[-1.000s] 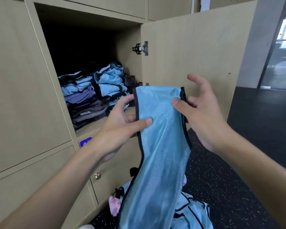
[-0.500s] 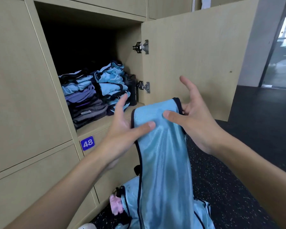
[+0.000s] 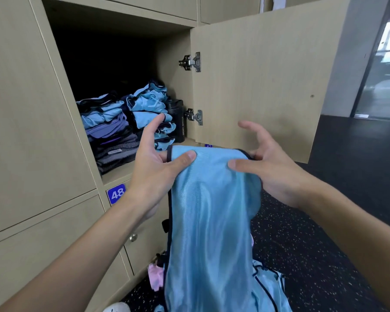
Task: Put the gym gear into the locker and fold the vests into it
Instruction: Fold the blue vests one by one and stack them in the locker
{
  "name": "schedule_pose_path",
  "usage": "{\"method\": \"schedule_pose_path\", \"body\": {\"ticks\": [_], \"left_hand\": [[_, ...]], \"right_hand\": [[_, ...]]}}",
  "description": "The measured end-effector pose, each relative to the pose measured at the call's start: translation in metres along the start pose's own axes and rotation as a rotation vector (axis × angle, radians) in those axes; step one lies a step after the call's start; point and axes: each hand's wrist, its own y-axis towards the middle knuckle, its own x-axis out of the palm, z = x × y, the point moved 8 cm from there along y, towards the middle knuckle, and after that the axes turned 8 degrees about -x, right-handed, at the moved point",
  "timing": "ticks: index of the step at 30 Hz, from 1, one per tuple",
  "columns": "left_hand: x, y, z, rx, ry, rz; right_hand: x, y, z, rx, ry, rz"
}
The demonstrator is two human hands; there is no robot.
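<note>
**Locker part-filled, one vest in the hands, more waiting on the floor**

The locker stands open and already holds two stacks of folded clothes: a left stack of blue, purple and grey pieces and a right stack of light blue vests. One black bottle stands just beside the right stack. That part looks done.

One light blue vest hangs in front of the locker, not yet folded small. The left hand and the right hand each pinch its top edge, thumb on the front, forefinger lifted free.

On the floor below lies a heap of more blue vests, too bunched to count, and one pink item. By my judgement these are left to fold and stow
</note>
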Motion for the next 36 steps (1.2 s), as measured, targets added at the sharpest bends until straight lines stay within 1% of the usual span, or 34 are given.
{"method": "schedule_pose_path", "body": {"ticks": [1, 2, 5, 6, 8, 10, 12, 13, 14, 16, 19, 20, 21, 24, 25, 28, 29, 32, 33, 36], "left_hand": [[-0.002, 0.001, 0.0, 0.003, 0.011, 0.013], [-0.003, 0.002, 0.0, 0.006, 0.015, 0.023], [-0.006, 0.002, 0.003, 0.026, 0.031, 0.044], [-0.006, 0.001, 0.004, 0.028, 0.034, 0.041], [-0.005, 0.002, -0.003, 0.001, 0.025, -0.005], [0.003, -0.003, -0.014, -0.054, 0.062, -0.104], [0.011, -0.008, -0.028, -0.104, 0.094, -0.186], [0.014, -0.01, -0.029, -0.111, 0.076, -0.201], [0.015, -0.009, -0.028, -0.099, 0.052, -0.191], [0.011, -0.003, -0.021, -0.053, 0.011, -0.107], [-0.002, 0.003, -0.014, -0.026, -0.087, 0.042], [-0.004, 0.003, -0.013, -0.027, -0.099, 0.054], [-0.004, 0.002, -0.012, -0.03, -0.1, 0.054], [-0.003, 0.001, -0.011, -0.03, -0.102, 0.067], [-0.003, 0.002, -0.01, -0.027, -0.097, 0.079], [-0.005, 0.003, -0.006, -0.007, -0.084, 0.111], [-0.006, 0.003, -0.006, -0.006, -0.085, 0.117], [-0.013, 0.004, -0.005, -0.01, -0.094, 0.152], [-0.015, 0.005, -0.004, -0.012, -0.096, 0.166], [-0.019, 0.007, -0.001, -0.008, -0.131, 0.179]], "right_hand": [[-0.003, 0.001, 0.0, -0.003, 0.022, 0.027], [-0.002, 0.0, 0.001, 0.005, 0.027, 0.013], [0.017, -0.006, 0.006, 0.083, -0.017, -0.188], [0.019, -0.006, 0.006, 0.082, -0.033, -0.202], [0.014, -0.003, 0.002, 0.036, -0.027, -0.125], [0.007, 0.0, 0.0, -0.003, 0.008, -0.044], [0.004, 0.001, -0.002, -0.021, 0.0, -0.016], [0.003, 0.0, -0.003, -0.021, -0.006, -0.012], [0.002, 0.0, -0.003, -0.015, -0.003, -0.008], [0.0, -0.001, -0.001, 0.021, -0.012, -0.034], [0.003, -0.009, 0.008, 0.114, -0.09, -0.147], [0.001, -0.01, 0.009, 0.119, -0.097, -0.136], [-0.003, -0.01, 0.009, 0.109, -0.085, -0.088], [-0.021, -0.008, 0.013, 0.102, 0.026, 0.111], [-0.021, -0.009, 0.016, 0.123, 0.038, 0.122], [-0.012, -0.016, 0.033, 0.204, 0.005, 0.037], [-0.013, -0.016, 0.034, 0.198, 0.005, 0.057], [-0.024, -0.013, 0.036, 0.125, 0.083, 0.206], [-0.023, -0.013, 0.038, 0.116, 0.109, 0.215], [-0.009, -0.016, 0.048, 0.137, 0.08, 0.117]]}}
